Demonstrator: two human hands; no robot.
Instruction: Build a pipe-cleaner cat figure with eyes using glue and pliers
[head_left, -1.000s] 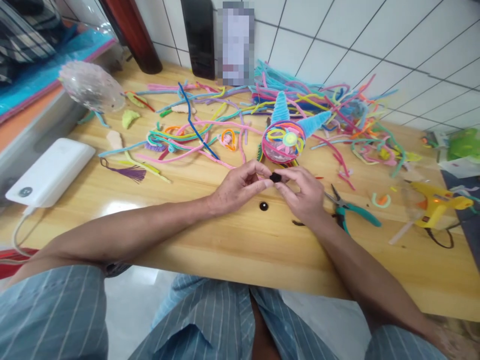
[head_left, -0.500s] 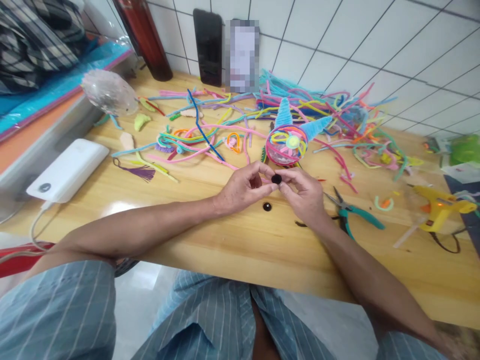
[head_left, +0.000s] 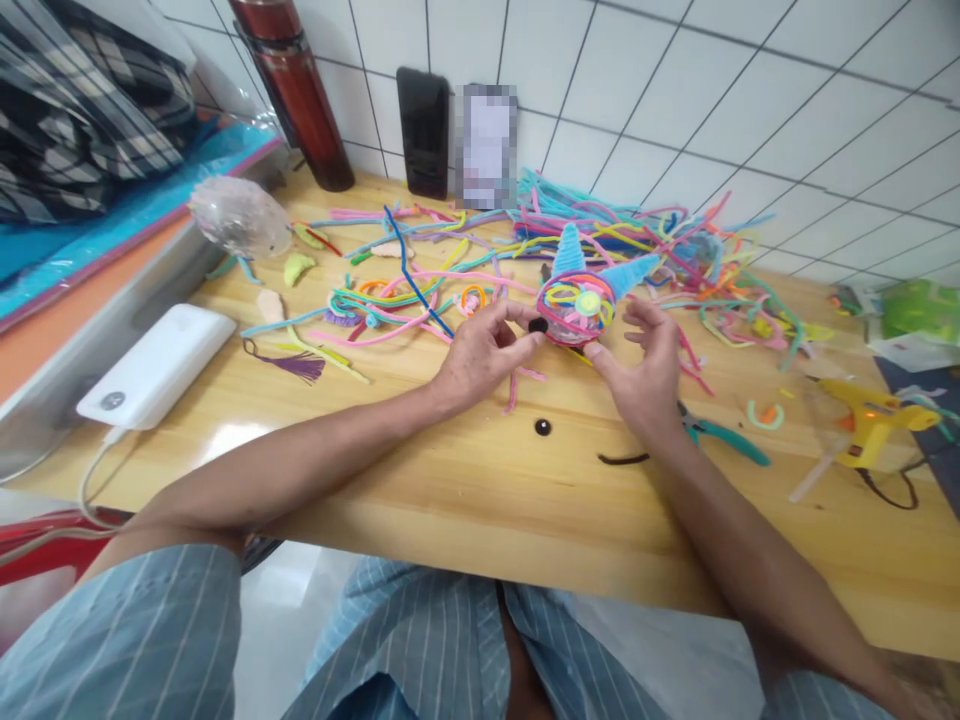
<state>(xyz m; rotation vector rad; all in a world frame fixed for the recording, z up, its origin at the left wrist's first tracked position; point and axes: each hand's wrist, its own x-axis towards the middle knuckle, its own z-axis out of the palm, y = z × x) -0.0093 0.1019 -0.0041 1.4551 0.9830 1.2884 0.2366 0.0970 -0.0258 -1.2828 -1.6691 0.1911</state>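
Observation:
My left hand (head_left: 480, 352) pinches a small black bead (head_left: 537, 325) between thumb and fingers, right beside a clear ball wrapped in coloured pipe cleaners (head_left: 576, 304) with two blue cones on top. My right hand (head_left: 646, 372) reaches to the ball's right side, fingers spread, its fingertips at or near the ball's lower edge. A second black bead (head_left: 541, 428) lies on the wooden table (head_left: 465, 500) below the hands, with a short black wire piece (head_left: 622, 459) to its right.
Loose pipe cleaners (head_left: 660, 250) cover the back of the table. Teal-handled pliers (head_left: 724, 438) and a yellow glue gun (head_left: 870, 420) lie at right. A white power bank (head_left: 157, 365) sits at left, a clear ball (head_left: 240, 217) beyond it. A red bottle (head_left: 296, 90) and phones lean on the tiled wall.
Both hands moved away from me to the wrapped ball. The right hand let go of the black bead and opened; the left hand keeps the bead.

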